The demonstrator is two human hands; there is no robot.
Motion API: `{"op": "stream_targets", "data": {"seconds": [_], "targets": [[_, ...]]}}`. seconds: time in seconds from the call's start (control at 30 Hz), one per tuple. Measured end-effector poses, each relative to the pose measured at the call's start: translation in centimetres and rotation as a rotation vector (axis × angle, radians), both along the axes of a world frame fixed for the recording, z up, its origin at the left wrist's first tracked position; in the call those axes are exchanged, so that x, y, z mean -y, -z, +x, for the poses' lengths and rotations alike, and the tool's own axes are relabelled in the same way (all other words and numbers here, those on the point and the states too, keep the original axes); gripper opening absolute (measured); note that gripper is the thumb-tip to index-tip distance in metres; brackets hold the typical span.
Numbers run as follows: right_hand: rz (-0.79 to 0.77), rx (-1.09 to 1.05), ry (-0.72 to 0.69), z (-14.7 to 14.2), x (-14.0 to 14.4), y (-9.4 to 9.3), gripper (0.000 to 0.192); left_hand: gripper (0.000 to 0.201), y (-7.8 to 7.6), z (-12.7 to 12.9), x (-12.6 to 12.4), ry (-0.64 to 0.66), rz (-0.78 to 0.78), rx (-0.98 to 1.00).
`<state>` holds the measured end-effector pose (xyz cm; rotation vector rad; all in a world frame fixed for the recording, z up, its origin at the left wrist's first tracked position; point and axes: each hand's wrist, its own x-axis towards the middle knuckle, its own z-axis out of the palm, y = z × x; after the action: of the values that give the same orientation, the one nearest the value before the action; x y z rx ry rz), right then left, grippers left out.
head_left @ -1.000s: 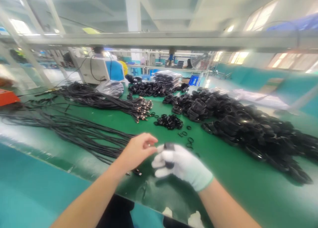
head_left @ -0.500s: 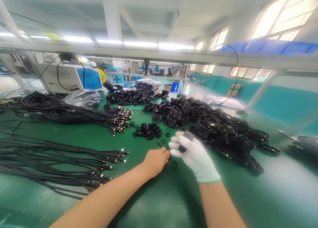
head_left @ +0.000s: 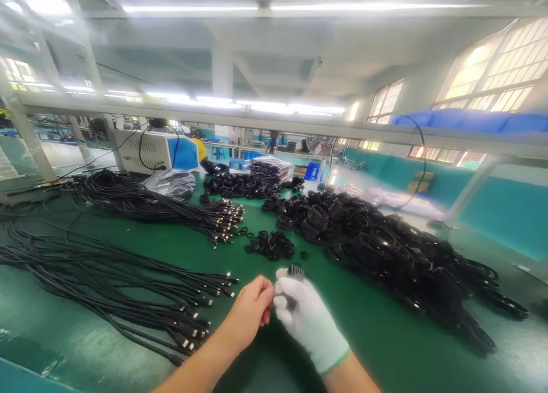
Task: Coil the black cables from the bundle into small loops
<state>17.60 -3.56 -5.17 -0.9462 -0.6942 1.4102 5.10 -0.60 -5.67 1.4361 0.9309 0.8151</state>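
Note:
My right hand (head_left: 299,310), in a white glove, is wrapped round a small coiled black cable (head_left: 295,272); its ribbed turns show above the thumb side and between the fingers. My bare left hand (head_left: 254,304) has its fingers pinched together and meets the gloved fingertips. Whatever the left fingers hold, if anything, is hidden. Just beyond both hands lies a small heap of black rings (head_left: 272,244), with a single loose ring (head_left: 303,255) to its right.
A large heap of coiled black cables (head_left: 385,239) covers the right side of the green table (head_left: 141,233). Straight black cables with metal plugs lie in a far bundle (head_left: 141,201) and a near bundle (head_left: 107,284) at left. Behind stand a clear plastic bag (head_left: 171,183) and a white-and-blue machine (head_left: 149,150).
Both hands have drawn back toward me and come together. My left hand has risen from the loose rings on the table. The camera view has tilted up and turned left.

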Motion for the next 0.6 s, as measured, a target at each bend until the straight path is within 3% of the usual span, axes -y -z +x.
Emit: {"op": "stream_targets", "data": {"seconds": [0.07, 0.13, 0.23, 0.27, 0.33, 0.47, 0.53, 0.6], "targets": [[0.007, -0.153, -0.163, -0.4, 0.6, 0.1, 0.048, 0.024, -0.1, -1.1, 0.5, -0.011, -0.043, 0.104], [0.041, -0.335, -0.415, -0.5, 1.0, -0.1, 0.047, 0.023, -1.0, -2.5, 1.1, 0.010, -0.168, 0.333], [0.107, -0.383, -0.679, -0.7, 1.3, -1.1, 0.039, 0.026, -2.6, -4.8, 1.6, 0.182, -0.278, 0.558], [0.125, -0.327, -0.703, -0.8, 1.4, -1.6, 0.037, 0.027, -3.0, -5.5, 1.5, 0.260, -0.259, 0.508], [0.147, -0.187, -0.681, -0.9, 1.5, -2.6, 0.034, 0.024, -3.6, -6.6, 1.0, 0.361, -0.136, 0.228], [0.138, 0.004, -0.551, -1.0, 1.5, -3.3, 0.028, 0.007, -4.6, -7.6, -0.2, 0.378, 0.258, -0.475], [0.124, 0.102, -0.481, -0.8, 1.4, -3.0, 0.030, 0.009, -5.3, -7.6, -0.2, 0.396, 0.381, -0.641], [0.085, 0.245, -0.337, -0.6, 1.3, -2.8, 0.035, 0.009, -6.1, -7.3, -0.1, 0.375, 0.447, -0.688]]}}
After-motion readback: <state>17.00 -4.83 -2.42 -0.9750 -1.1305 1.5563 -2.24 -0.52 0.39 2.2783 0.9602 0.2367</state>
